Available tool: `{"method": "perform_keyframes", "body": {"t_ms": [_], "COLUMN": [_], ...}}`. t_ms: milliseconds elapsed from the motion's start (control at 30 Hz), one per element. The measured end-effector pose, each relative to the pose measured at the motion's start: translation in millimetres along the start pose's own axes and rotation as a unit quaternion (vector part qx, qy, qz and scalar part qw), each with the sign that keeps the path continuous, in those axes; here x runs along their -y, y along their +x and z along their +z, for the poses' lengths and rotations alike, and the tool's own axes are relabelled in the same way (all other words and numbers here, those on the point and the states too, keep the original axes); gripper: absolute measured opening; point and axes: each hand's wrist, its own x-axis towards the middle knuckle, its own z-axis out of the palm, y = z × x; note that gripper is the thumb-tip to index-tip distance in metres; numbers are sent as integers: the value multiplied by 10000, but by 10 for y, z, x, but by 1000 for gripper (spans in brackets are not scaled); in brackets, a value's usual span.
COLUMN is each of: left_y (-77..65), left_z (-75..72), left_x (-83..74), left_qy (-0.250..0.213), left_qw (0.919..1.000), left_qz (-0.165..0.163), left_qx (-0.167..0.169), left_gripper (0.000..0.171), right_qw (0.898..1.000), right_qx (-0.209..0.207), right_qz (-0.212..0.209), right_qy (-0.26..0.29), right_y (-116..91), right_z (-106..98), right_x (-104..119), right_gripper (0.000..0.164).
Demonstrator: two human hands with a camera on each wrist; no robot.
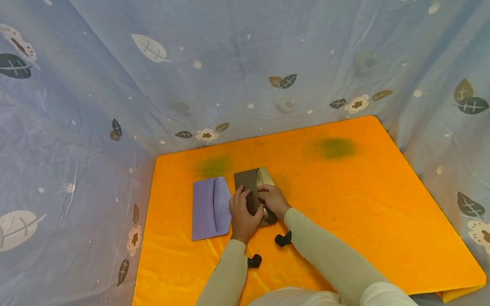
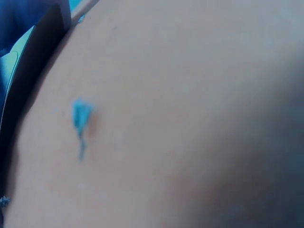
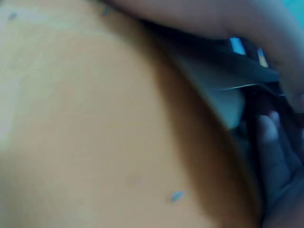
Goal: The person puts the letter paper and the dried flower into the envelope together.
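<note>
In the head view, a dark brown envelope (image 1: 244, 177) lies on the orange cloth with its golden flap (image 1: 266, 175) folded out to the right. My left hand (image 1: 243, 217) holds it, fingers on the front and thumb at the opening edge. From the right, my right hand (image 1: 274, 200) grips at the opening, its fingertips partly hidden by the envelope. The right wrist view shows fingers (image 3: 275, 147) around the dark, parted paper; whose they are I cannot tell. A purple envelope (image 1: 203, 208), flap also out to the right, lies left of my left hand.
The orange cloth (image 1: 363, 204) covers the table, with greenish stains near its far edge. Blue patterned curtains (image 1: 229, 63) hang behind and along both sides. Small black devices (image 1: 283, 239) sit at both wrists. The left wrist view is mostly a blurred surface.
</note>
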Motion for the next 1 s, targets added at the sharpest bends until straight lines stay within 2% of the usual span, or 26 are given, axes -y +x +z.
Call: {"method": "perform_keyframes", "body": {"t_ms": [133, 233, 400, 500, 600, 700, 833, 900, 1000], "left_y": [-26, -56, -123, -135, -122, -129, -193, -203, -161], "left_z": [34, 42, -33, -110, -142, -158, -215, -269, -404], "left_x": [21, 8, -33, -37, -22, 7, 75, 106, 109], "left_qy": [84, 91, 117, 356, 695, 852, 680, 487, 205], "left_qw": [10000, 9999, 9999, 9993, 9973, 9960, 9969, 9971, 9936], "left_qz": [-5, -16, 16, 0, 3, -50, -278, -404, -606], "left_qx": [21, 90, 126, 138, 226, 268, 275, 421, 926], "left_gripper": [59, 59, 58, 59, 59, 60, 59, 57, 53], "right_qw": [9999, 9982, 9822, 9729, 9704, 9757, 9893, 9952, 9985], "right_qx": [-22, -4, 426, 716, 771, 735, 641, 527, 254], "right_qz": [-110, 59, 390, 397, 301, 238, 90, -109, -482], "right_qy": [23, 602, 1788, 2162, 2267, 2052, 1304, 821, -91], "right_y": [-49, -104, -185, -201, -212, -246, -313, -325, -329], "right_z": [-29, -89, -170, -158, -145, -153, -217, -295, -472], "right_x": [-57, -67, -89, -89, -80, -65, -38, -1, 107], "right_gripper": [25, 29, 38, 40, 40, 38, 36, 36, 34]}}
